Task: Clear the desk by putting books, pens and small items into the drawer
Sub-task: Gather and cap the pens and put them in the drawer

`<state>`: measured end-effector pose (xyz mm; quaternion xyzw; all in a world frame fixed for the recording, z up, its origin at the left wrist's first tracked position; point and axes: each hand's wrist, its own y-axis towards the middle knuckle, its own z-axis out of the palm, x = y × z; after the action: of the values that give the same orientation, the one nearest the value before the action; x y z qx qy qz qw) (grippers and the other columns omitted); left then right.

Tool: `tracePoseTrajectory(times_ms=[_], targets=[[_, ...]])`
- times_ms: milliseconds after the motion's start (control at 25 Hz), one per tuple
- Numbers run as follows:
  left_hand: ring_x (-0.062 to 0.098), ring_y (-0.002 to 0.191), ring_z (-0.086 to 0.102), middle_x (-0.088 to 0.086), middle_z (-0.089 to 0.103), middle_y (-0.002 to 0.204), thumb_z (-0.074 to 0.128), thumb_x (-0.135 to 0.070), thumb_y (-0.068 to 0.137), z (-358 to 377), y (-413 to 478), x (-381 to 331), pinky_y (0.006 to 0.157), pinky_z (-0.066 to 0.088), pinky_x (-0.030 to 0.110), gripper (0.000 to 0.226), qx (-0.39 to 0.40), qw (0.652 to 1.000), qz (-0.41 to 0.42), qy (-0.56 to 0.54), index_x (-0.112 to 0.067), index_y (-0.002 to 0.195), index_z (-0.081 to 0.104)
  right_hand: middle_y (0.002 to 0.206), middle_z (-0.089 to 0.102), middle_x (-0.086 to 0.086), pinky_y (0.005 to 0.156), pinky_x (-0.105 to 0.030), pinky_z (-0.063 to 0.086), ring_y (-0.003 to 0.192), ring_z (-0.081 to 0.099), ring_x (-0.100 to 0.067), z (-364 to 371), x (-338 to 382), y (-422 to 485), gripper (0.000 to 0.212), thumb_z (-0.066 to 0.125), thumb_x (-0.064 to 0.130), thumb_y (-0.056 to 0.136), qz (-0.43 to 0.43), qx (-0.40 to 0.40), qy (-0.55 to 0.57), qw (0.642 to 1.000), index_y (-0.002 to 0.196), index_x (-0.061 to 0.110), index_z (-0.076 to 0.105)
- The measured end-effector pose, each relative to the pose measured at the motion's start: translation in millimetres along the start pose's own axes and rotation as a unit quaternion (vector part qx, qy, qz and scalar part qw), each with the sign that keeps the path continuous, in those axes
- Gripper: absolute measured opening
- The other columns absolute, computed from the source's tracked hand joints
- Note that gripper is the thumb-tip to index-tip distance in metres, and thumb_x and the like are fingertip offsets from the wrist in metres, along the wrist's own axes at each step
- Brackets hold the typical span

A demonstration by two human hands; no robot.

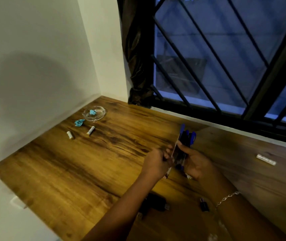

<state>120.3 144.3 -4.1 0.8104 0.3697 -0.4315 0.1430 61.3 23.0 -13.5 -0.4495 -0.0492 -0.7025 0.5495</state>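
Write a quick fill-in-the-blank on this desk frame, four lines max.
1. The right hand grips a bundle of pens with ____ caps.
2. Near the dish lie ____ batteries.
3. The dish holds a crumpled blue scrap and is made of clear ____.
4. The bracelet is on the ____ wrist.
Missing words: blue; two; glass; right.

Two bare forearms show from the lower edge of the view. Round the right wrist lies a thin silver chain bracelet (227, 197) of small open links. The left hand (156, 162) and right hand (197, 164) are bare; finer detail is blurred.
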Motion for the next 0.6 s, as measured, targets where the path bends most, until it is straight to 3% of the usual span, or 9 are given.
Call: tracePoseTrajectory(times_ms=[160, 280, 360, 480, 600], targets=[[0.028, 0.07, 0.063, 0.02, 0.067, 0.083, 0.06, -0.024, 0.089, 9, 4, -3, 0.069, 0.055, 0.044, 0.024, 0.005, 0.999, 0.016, 0.029, -0.001, 0.091, 0.067, 0.052, 0.066, -0.007, 0.041, -0.027, 0.054, 0.048, 0.067, -0.016, -10, 4, -8, 0.016, 0.046, 0.003, 0.093, 0.01, -0.049, 0.006, 0.999, 0.078, 0.004, 0.053], [0.031, 0.099, 0.062, 0.014, 0.065, 0.105, 0.059, -0.027, 0.088, 1, 26, 6, 0.078, 0.048, 0.035, 0.021, -0.048, 0.979, 0.035, 0.193, -0.013, 0.102, 0.063, 0.062, 0.063, -0.009, 0.043, -0.027, 0.055, 0.045, 0.065, -0.015, -24, 15, -19, 0.017, 0.044, 0.003, 0.094, 0.002, -0.063, 0.001, 0.998, 0.08, 0.004, 0.052], [0.031, 0.11, 0.055, 0.013, 0.056, 0.118, 0.058, -0.027, 0.088, 1, 40, 18, 0.084, 0.046, 0.035, 0.029, -0.015, 0.957, 0.056, 0.284, -0.016, 0.114, 0.056, 0.073, 0.059, -0.009, 0.044, -0.026, 0.055, 0.044, 0.064, -0.013, -33, 21, -23, 0.013, 0.042, 0.001, 0.094, -0.01, -0.075, -0.002, 0.997, 0.085, 0.004, 0.051], [0.032, 0.112, 0.053, 0.012, 0.053, 0.12, 0.057, -0.027, 0.088, 6, 53, 27, 0.086, 0.046, 0.038, 0.03, 0.013, 0.947, 0.066, 0.314, -0.014, 0.114, 0.053, 0.073, 0.058, -0.009, 0.046, -0.028, 0.056, 0.045, 0.064, -0.013, -44, 26, -25, 0.012, 0.043, -0.001, 0.093, -0.026, -0.08, -0.002, 0.996, 0.086, 0.005, 0.051], [0.035, 0.103, 0.059, 0.017, 0.061, 0.11, 0.054, -0.02, 0.089, 3, 54, 20, 0.08, 0.047, 0.038, 0.021, -0.012, 0.954, 0.095, 0.285, -0.008, 0.106, 0.058, 0.058, 0.068, -0.001, 0.049, -0.025, 0.057, 0.05, 0.066, -0.01, -48, 33, -29, 0.011, 0.044, 0.0, 0.092, -0.068, -0.073, -0.036, 0.994, 0.089, 0.007, 0.052]])
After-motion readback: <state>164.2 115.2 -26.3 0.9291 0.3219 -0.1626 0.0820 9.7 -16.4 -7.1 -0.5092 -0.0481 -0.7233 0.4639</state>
